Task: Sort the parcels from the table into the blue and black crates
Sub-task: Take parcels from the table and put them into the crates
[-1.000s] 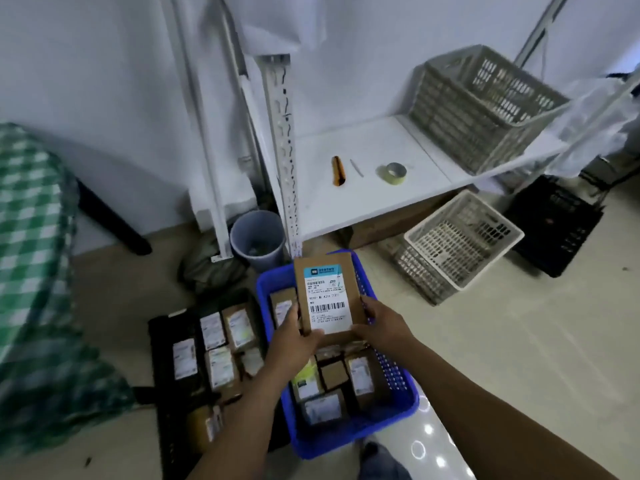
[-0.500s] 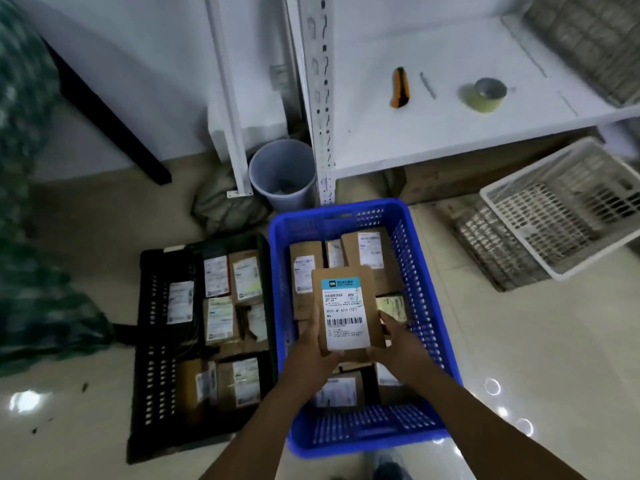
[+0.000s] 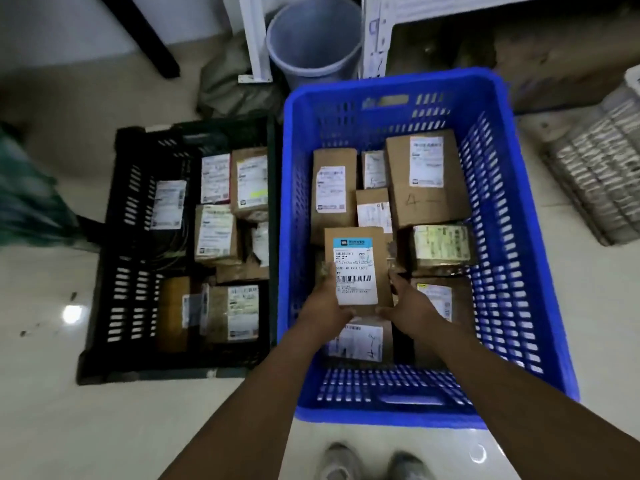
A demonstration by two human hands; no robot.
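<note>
Parcel (image 3: 356,268): flat brown cardboard box with a white shipping label, a blue strip at the label's top and a barcode lower down. I see it held label-up inside the blue crate (image 3: 391,415), over the crate's middle and above the parcels already lying there.

Grip: left hand (image 3: 325,313) grasps the near left corner and right hand (image 3: 412,306) the near right edge, fingers curled round the cardboard.

In the blue crate beyond it sits a large box marked "4" (image 3: 426,178); to its right, a yellow-green labelled packet (image 3: 440,247).

The black crate (image 3: 121,237) stands against the blue crate's left side, holding labelled parcels. A grey bin (image 3: 311,39) stands behind the blue crate and a white basket (image 3: 595,174) to its right.
</note>
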